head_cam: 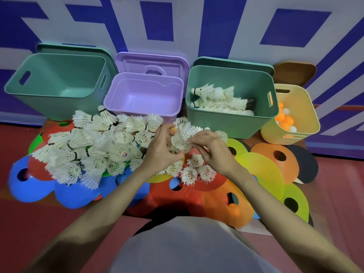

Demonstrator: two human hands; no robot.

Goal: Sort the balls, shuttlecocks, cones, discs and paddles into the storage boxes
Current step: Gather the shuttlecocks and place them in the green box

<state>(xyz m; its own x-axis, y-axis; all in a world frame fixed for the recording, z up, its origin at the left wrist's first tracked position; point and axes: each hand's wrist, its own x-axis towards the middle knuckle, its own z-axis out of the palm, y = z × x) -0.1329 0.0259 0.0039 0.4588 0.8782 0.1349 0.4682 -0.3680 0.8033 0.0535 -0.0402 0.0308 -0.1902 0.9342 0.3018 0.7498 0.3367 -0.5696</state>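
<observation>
Both hands are gathering feather shuttlecocks [180, 137] at centre: the left hand [163, 147] and right hand [208, 144] are pinching a nested stack. Next, I judge, it is going to the green box [226, 119] at one o'clock, already holding shuttlecocks.

white shuttlecocks [94, 146] heaped on coloured discs [262, 170], boxes [228, 119] behind
</observation>
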